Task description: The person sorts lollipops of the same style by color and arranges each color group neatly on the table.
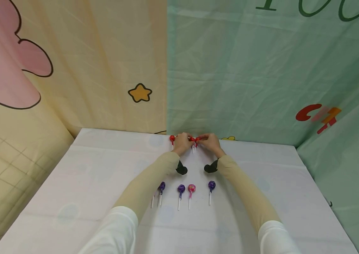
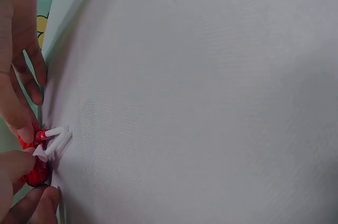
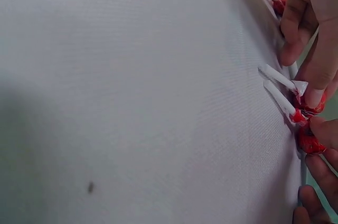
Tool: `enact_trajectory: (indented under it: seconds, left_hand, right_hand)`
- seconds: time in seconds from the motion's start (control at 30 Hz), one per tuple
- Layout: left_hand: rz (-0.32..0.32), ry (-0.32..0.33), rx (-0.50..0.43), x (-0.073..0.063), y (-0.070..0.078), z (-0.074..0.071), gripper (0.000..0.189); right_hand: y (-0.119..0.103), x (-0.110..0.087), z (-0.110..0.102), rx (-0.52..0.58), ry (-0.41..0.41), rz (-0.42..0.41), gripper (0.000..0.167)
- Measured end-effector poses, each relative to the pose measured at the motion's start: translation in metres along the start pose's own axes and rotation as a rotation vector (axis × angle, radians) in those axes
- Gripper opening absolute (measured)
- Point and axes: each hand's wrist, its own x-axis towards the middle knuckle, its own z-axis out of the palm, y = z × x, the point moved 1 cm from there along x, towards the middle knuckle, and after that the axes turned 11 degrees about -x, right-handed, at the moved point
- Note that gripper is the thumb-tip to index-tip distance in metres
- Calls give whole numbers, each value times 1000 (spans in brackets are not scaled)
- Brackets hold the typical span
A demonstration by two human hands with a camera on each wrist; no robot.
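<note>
At the table's far edge my left hand [image 1: 183, 143] pinches a red-wrapped lollipop [image 3: 315, 105] by its head. Close against it is a second red lollipop [image 3: 309, 142], its head between the thumb and fingers of my right hand [image 1: 210, 143]. In the left wrist view both white sticks [image 2: 60, 142] point away from the edge, their ends nearly meeting. A third red lollipop [image 1: 172, 138] lies just left of my left hand, its stick partly hidden in the head view.
Nearer me lie purple lollipops [image 1: 181, 189] [image 1: 211, 185] [image 1: 161, 186] and a pink lollipop [image 1: 191, 188]; my left sleeve [image 1: 149, 181] partly covers another stick. A white cloth covers the table [image 1: 103, 169]. Printed curtains [image 1: 246, 81] hang right behind its far edge.
</note>
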Motion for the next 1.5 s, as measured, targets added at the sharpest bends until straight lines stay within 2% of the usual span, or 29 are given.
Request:
enact_trajectory:
  seconds: [0.17,0.53,0.8,0.97,1.13,1.5]
  left_hand:
    - [-25,2,30,-2,3,-2,29]
    - [-69,9,-6,-6,4,-7,29]
    - [-28,28,3,-8,2,-13,28]
    - [-3,31,14,-12,5,-23,29]
    - [-19,28,-3,-19,5,-39,30]
    - [-30,28,-69,-42,-8,-78,32]
  right_hand:
    - [-1,-1,-2,20,-21,9,33]
    - [3,-5,-8,14,-39,9,36]
    - [-4,-13,-13,-8,-34,-16,37]
    - [-5,-16,-17,-28,-23,-31,39]
    - [-4,-21,-22,-23,-24,-41,40]
    - [-2,-43,-32,-1,-12,-87,39]
